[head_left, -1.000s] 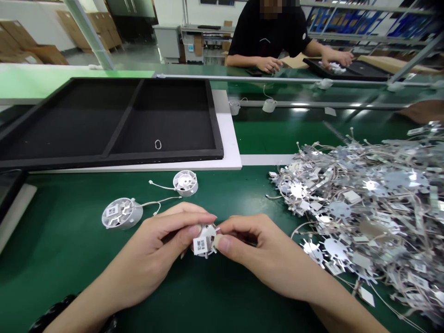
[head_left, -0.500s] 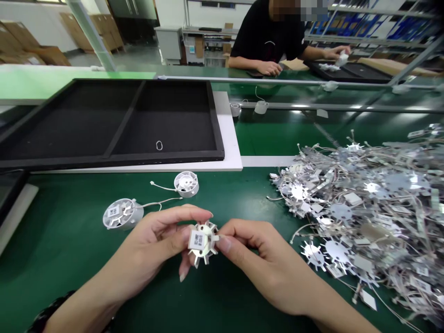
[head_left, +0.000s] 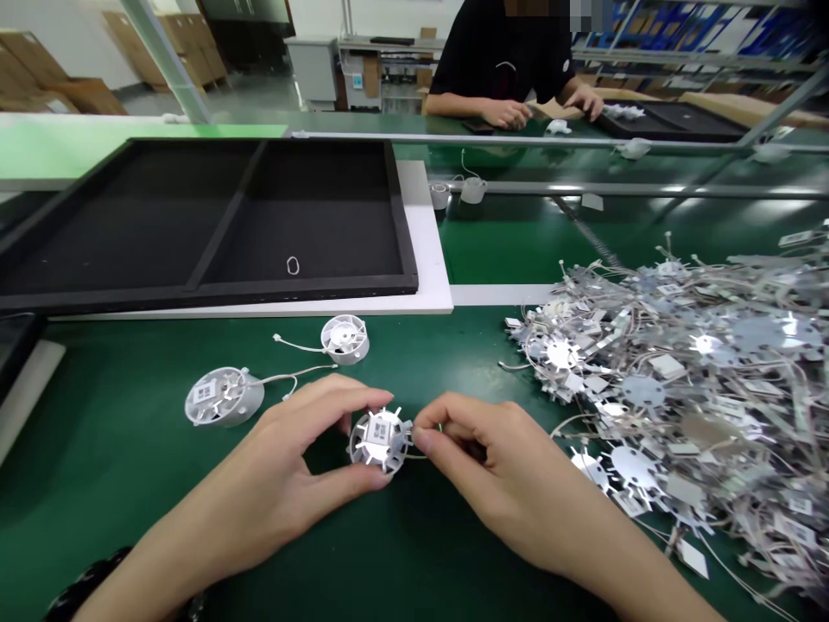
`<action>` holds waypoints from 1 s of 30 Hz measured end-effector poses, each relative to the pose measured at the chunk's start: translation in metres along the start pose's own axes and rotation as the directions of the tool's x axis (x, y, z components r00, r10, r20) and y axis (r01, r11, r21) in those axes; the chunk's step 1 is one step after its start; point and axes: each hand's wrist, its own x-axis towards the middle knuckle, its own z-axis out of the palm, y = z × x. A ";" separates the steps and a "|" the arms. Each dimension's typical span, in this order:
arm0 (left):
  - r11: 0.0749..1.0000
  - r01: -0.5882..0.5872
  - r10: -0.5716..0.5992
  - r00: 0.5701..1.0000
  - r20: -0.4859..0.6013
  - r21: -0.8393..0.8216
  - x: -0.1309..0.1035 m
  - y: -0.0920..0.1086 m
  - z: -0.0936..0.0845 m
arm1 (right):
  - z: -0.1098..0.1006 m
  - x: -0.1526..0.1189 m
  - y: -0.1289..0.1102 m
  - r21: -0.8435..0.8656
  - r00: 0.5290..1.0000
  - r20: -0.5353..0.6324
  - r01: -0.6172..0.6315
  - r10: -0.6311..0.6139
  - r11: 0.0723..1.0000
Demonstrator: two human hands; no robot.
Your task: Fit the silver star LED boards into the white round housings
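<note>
My left hand (head_left: 304, 466) is closed around a small white ring-shaped housing (head_left: 356, 450), thumb below and fingers above. A silvery spoked metal plate (head_left: 392, 432) with a printed label faces up on it. To the right, my right hand (head_left: 485, 458) pinches a thin pale wire (head_left: 415, 457) that runs from the housing; the wire's end is hidden in the fingers. Two similar white round housings lie on the green table beyond my left hand: a larger one (head_left: 249, 399) with a labelled spoked plate, and a smaller one (head_left: 353, 352). Both trail pale wires.
A large heap of spoked metal plates with wires (head_left: 680, 371) covers the right side. A black divided tray (head_left: 405, 250) on a white board (head_left: 435, 259) lies at the back left. Across the bench a person in a black shirt (head_left: 496, 56) works beside another black tray (head_left: 692, 121).
The spoked plate has turned to lie face up, with the ring housing now showing around it. My right fingers have left the plate's edge for the wire. The other person's hand has moved left.
</note>
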 end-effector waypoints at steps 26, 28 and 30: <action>0.996 0.073 -0.088 0.945 0.314 0.059 0.005 0.001 -0.018 | 0.006 0.001 0.008 -0.466 0.990 0.141 0.059 0.008 0.883; 0.995 0.078 -0.094 0.948 0.304 0.065 0.004 0.003 -0.015 | 0.004 0.001 0.010 -0.470 0.990 0.139 0.077 -0.013 0.879; 0.993 0.080 -0.102 0.950 0.296 0.085 0.002 0.003 -0.013 | 0.002 0.001 0.011 -0.460 0.990 0.142 0.090 -0.027 0.883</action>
